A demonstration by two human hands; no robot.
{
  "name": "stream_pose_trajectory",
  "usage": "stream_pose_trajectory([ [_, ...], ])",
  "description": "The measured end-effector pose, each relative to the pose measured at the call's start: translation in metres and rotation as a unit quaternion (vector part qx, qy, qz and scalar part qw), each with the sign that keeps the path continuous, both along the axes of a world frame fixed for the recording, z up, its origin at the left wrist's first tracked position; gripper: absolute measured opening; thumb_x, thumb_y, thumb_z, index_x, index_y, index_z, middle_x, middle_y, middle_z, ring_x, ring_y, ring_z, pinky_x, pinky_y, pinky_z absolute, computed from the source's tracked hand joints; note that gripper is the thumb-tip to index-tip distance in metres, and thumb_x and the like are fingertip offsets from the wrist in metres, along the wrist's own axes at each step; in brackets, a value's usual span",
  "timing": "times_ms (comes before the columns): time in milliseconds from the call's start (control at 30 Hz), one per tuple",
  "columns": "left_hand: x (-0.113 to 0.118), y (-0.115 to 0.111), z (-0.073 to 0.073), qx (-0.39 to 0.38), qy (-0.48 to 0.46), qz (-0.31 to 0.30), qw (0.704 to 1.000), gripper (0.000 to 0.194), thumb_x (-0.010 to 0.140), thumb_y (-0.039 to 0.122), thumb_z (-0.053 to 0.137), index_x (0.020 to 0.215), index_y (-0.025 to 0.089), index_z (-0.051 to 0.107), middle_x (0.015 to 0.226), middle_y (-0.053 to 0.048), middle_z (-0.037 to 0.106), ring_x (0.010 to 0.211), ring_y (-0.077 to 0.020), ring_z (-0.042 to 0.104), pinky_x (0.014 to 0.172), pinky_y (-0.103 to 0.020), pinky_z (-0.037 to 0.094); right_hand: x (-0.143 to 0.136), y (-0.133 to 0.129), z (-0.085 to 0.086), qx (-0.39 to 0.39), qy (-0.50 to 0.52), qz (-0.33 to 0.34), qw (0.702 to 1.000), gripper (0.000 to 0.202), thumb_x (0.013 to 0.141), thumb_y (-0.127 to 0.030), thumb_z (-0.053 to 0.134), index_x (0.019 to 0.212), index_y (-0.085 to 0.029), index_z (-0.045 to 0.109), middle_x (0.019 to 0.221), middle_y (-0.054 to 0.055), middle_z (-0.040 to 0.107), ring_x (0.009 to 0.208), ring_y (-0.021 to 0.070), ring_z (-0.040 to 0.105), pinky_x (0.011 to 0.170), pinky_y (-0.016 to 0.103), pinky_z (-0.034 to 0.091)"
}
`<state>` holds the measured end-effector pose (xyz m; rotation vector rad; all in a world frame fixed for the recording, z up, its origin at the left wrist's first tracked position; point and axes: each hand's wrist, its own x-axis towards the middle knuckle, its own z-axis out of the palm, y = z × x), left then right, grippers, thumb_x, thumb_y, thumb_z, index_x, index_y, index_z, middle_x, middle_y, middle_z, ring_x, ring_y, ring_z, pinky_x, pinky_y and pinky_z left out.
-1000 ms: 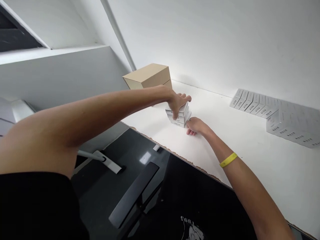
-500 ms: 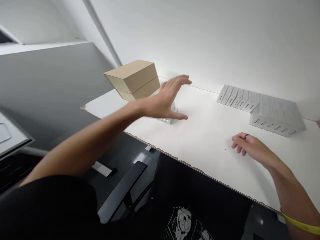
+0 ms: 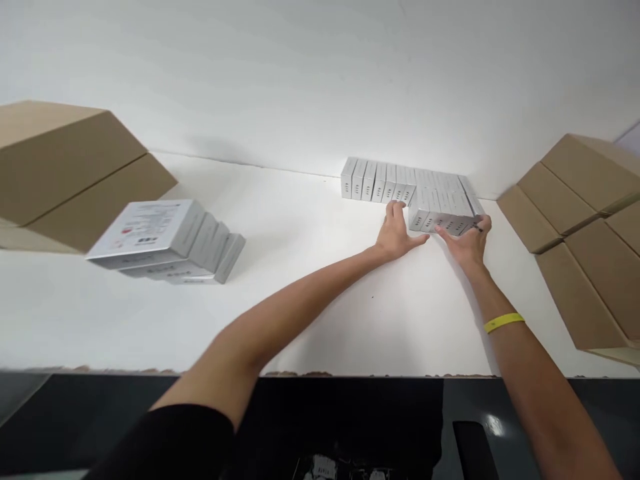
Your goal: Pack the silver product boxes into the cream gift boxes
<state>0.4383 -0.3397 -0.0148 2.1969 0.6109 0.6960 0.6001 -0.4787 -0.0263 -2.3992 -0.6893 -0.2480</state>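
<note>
My left hand [image 3: 394,235] is at the near left corner of the front row of small white boxes [image 3: 443,208]. Its fingers point up beside the end box and its thumb stretches out low in front; whether it touches the boxes is unclear. At the right end of that row, my right hand [image 3: 469,245] has its thumb against the front faces and its fingers around the end side. Behind stands a longer row of matching white boxes [image 3: 379,180] on edge, against the wall. Both hands rest low, close to the white tabletop [image 3: 310,293].
A leaning stack of white boxes [image 3: 145,229] stands at left, beside large brown cartons [image 3: 95,175]. More brown cartons [image 3: 583,243] are piled at the right. A white wall [image 3: 280,80] runs along the back, and the table's worn front edge [image 3: 300,375] lies below my arms.
My view has swung right, away from the left end of the table. Both hands have moved to the front row of white boxes; the left was raised near the left stack before.
</note>
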Motion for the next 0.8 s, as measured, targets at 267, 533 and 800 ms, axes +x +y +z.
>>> stream_pose_trajectory([
  [267, 0.068, -0.001, 0.007, -0.017, -0.069, 0.068, 0.995, 0.091, 0.07, 0.029, 0.102, 0.133, 0.023, 0.037, 0.165, -0.026, 0.03, 0.15, -0.0415, 0.046, 0.12, -0.058, 0.05, 0.005, -0.006, -0.013, -0.009, -0.035, 0.035, 0.999, 0.099, 0.09, -0.069, 0.071, 0.157, -0.013, 0.024, 0.162, 0.029, 0.032, 0.154, 0.0399, 0.032, 0.131, 0.053, 0.023],
  [533, 0.05, 0.023, 0.0, 0.015, -0.075, 0.061, 0.995, 0.07, 0.08, 0.018, 0.088, 0.127, 0.027, 0.038, 0.155, -0.017, 0.041, 0.136, -0.0326, 0.057, 0.11, -0.055, 0.058, 0.01, -0.001, -0.026, -0.027, -0.039, 0.043, 0.998, 0.098, 0.089, -0.067, 0.067, 0.157, -0.018, 0.018, 0.162, 0.027, 0.029, 0.157, 0.039, 0.026, 0.131, 0.064, 0.012],
  [800, 0.065, 0.0, -0.004, -0.001, -0.049, 0.115, 0.992, 0.11, 0.061, 0.026, 0.106, 0.137, 0.026, 0.027, 0.171, -0.027, 0.013, 0.161, -0.0487, 0.026, 0.129, -0.071, 0.033, 0.014, 0.0, -0.038, -0.036, -0.082, 0.034, 0.995, 0.092, 0.097, -0.07, 0.054, 0.16, -0.02, 0.01, 0.16, 0.028, 0.028, 0.153, 0.041, 0.028, 0.124, 0.067, 0.02],
])
